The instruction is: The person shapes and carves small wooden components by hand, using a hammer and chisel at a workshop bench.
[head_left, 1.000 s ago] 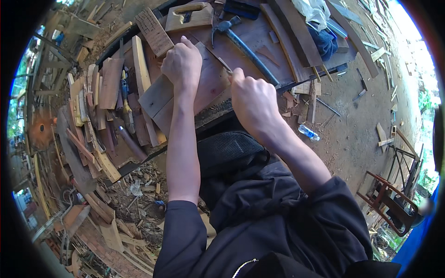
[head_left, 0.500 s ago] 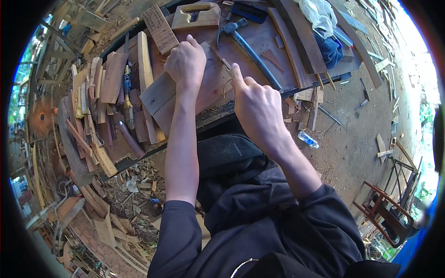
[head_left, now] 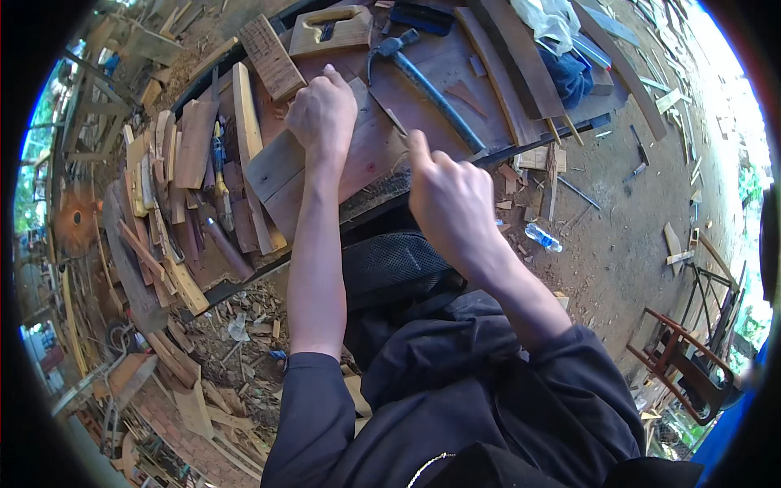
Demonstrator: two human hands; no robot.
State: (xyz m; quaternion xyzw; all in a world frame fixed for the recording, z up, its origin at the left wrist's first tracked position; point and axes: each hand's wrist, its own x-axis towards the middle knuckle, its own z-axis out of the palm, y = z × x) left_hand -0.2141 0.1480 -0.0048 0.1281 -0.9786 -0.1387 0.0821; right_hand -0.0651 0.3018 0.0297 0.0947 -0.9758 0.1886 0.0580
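Observation:
My left hand (head_left: pixel 323 112) is closed in a fist over a weathered grey board (head_left: pixel 277 168) on the low bench. What its fingers hold, if anything, is hidden beneath it. My right hand (head_left: pixel 451 195) is closed around a thin, narrow-bladed tool (head_left: pixel 396 122), index finger stretched along it. The tool's tip points up and left, over the reddish-brown board surface (head_left: pixel 370 167), and its handle is hidden in my palm. Beyond my right hand lies a blue-handled claw hammer (head_left: pixel 431 93). A wooden block (head_left: pixel 271 58) sits just past my left hand.
A wooden plane-like block with a cut-out (head_left: pixel 332 32) stands at the far edge. Wood strips and chisels (head_left: pixel 220 171) crowd the left side. Long dark planks (head_left: pixel 521 65) and a white plastic bag (head_left: pixel 547 24) are at right. A plastic bottle (head_left: pixel 543 237) lies on the ground.
My right hand has drawn slightly back toward me with the thin tool. My left hand stays closed over the board. The whole view has shifted a little.

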